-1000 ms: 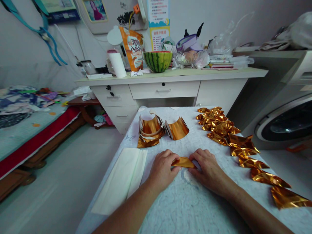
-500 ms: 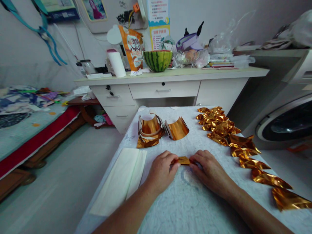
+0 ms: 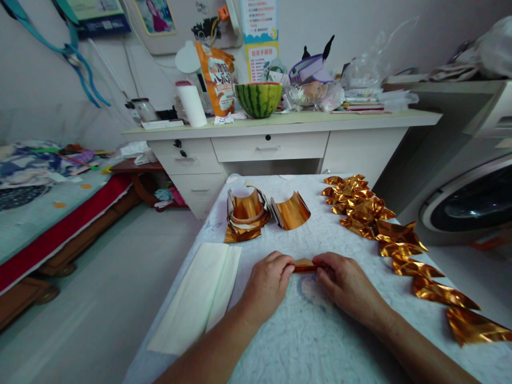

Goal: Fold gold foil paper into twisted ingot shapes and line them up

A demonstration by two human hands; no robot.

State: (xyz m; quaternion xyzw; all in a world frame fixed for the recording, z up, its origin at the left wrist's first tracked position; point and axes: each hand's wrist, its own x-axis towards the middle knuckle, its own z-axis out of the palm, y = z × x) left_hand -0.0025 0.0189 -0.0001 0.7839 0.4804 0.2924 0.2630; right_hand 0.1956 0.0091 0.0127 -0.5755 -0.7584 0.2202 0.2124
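Take the narrow gold strip [image 3: 305, 266] as the clock's centre, twelve pointing away from the person. It lies level between both hands, its middle showing and its ends hidden in the fingers; whether it rests on the cloth-covered desk [image 3: 304, 341] or hangs slightly above, I cannot tell. At nine o'clock the left hand [image 3: 268, 280] has a narrow, pinched grip on one end; at three the right hand [image 3: 344, 280] pinches the other.

Between ten and eleven stands a stack of curled gold sheets [image 3: 247, 210]. Just short of twelve, near the stack, is a separate curled gold piece [image 3: 294, 212], with a band of cloth between it and the hands.

Twisted gold pieces [image 3: 362, 210] run from one o'clock round to four, along the desk's right edge. Between them and the right hand there is working room, and a wider stretch of cloth spreads at six.

At half past eight a pale folded sheet [image 3: 200, 296] lies close to the desk's left edge, partly covered by the left forearm. The desk's far edge, at twelve, faces a white cabinet [image 3: 276, 146].
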